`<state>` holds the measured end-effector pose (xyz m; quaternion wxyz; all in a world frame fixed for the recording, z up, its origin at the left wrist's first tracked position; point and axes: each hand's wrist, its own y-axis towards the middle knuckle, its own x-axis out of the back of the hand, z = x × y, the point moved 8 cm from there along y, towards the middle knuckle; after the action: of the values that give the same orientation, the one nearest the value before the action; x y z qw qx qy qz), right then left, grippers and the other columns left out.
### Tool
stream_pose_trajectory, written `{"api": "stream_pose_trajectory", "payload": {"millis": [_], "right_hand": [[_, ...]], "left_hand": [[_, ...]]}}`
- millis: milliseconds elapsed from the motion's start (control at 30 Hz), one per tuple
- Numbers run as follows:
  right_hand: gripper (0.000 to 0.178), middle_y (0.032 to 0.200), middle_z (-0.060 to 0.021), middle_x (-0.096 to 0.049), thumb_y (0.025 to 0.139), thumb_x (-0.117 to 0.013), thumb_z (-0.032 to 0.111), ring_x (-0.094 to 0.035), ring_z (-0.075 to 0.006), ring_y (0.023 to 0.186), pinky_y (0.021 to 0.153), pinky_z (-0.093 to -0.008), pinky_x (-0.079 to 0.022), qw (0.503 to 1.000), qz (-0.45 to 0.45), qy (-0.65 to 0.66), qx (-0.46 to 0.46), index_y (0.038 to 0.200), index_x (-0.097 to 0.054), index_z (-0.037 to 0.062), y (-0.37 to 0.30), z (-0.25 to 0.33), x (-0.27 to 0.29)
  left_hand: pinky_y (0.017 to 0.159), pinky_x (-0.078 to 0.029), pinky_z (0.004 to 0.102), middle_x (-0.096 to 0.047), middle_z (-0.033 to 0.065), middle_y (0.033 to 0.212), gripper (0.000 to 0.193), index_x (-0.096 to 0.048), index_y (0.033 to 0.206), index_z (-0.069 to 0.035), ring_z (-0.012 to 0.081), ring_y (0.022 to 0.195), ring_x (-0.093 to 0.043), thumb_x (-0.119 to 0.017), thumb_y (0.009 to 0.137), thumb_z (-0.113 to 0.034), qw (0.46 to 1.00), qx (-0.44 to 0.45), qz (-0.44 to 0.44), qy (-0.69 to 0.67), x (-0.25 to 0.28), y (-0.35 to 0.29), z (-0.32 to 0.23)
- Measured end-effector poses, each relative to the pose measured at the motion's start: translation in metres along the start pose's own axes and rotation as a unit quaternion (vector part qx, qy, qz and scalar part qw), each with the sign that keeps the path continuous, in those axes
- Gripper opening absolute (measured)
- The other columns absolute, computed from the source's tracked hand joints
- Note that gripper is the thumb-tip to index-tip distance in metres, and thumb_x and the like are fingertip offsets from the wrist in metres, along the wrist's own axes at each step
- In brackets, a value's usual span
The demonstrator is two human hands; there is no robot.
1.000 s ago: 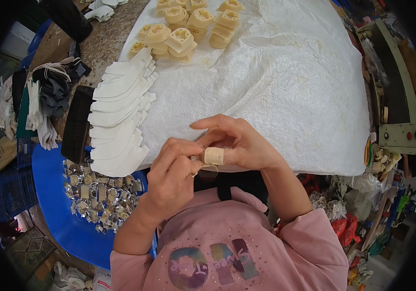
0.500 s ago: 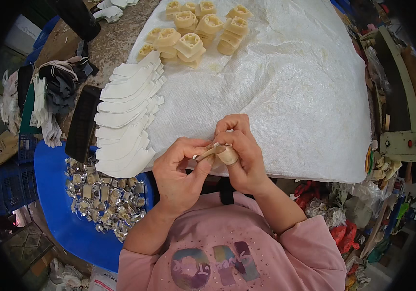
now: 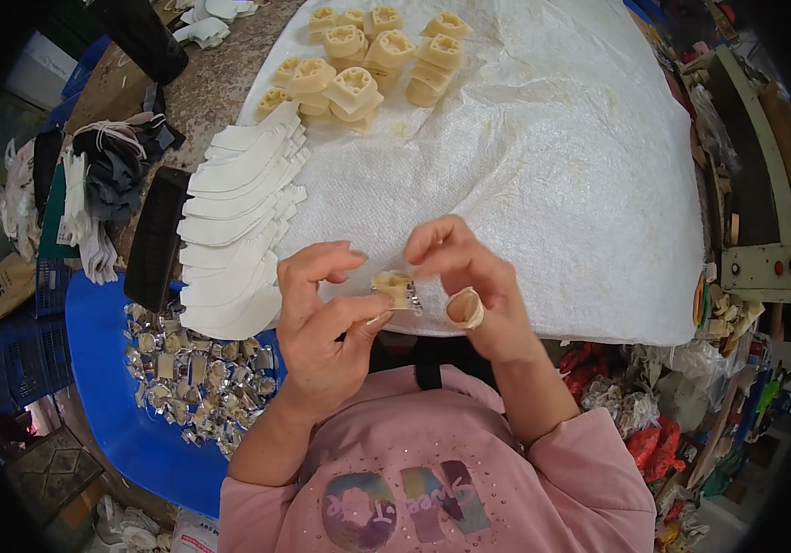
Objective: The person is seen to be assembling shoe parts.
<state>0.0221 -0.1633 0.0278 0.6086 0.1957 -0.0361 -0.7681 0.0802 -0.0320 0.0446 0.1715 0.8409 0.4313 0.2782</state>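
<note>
My left hand pinches a small cream-and-silver piece, with a cream top and shiny silver sides, just off the front edge of the white sheet. Beside it, my right hand has its thumb apart from its bent, partly blurred fingers, and I see nothing gripped in it. Those fingertips are close to the piece; whether they touch it I cannot tell. A beige finger cot covers my right thumb.
White curved pieces lie overlapped in a row on the white woven sheet. Cream moulded parts are stacked at the back. A blue basin holds many silver-and-cream pieces. A grey-green machine stands right.
My hands have moved apart, and my right thumb has come away from the left fingers. The cream-and-silver piece now shows plainly in my left hand.
</note>
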Motion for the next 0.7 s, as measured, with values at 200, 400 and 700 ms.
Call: {"api": "stream_pose_trajectory", "payload": {"millis": [200,400,700], "right_hand": [[0.048,0.106,-0.0114,-0.062,0.073,-0.074,0.006,-0.059,-0.0198,0.098,0.087,-0.0327,-0.045,0.984,0.052,-0.003,-0.173,0.116,-0.056,0.0003,0.004,-0.019,0.005],[0.043,0.101,-0.0111,-0.065,0.071,-0.076,0.007,-0.060,-0.0235,0.095,0.081,-0.0322,-0.047,0.969,0.078,-0.236,0.004,0.110,-0.060,0.0018,0.008,0.012,-0.004],[0.040,0.110,-0.0106,-0.053,0.078,-0.070,0.018,-0.040,-0.0311,0.105,0.088,-0.0399,-0.037,0.953,0.041,-0.292,0.070,0.115,-0.057,0.0105,-0.007,0.005,-0.024]], "left_hand": [[0.077,-0.043,0.0350,-0.055,0.0107,0.104,0.012,-0.067,0.083,-0.006,0.0275,0.101,-0.050,-0.071,0.076,-0.015,0.996,-0.086,0.015,-0.006,-0.003,-0.007,-0.010],[0.090,-0.039,0.0339,-0.048,0.0149,0.120,0.060,-0.041,0.133,0.004,0.0222,0.107,-0.047,-0.041,0.095,-0.043,0.944,0.212,0.074,-0.241,-0.018,-0.015,0.028],[0.081,-0.042,0.0256,-0.049,0.0120,0.116,0.064,-0.013,0.143,0.001,0.0135,0.094,-0.052,-0.040,0.090,-0.022,0.874,0.316,0.095,-0.358,-0.037,-0.028,0.030]]}}
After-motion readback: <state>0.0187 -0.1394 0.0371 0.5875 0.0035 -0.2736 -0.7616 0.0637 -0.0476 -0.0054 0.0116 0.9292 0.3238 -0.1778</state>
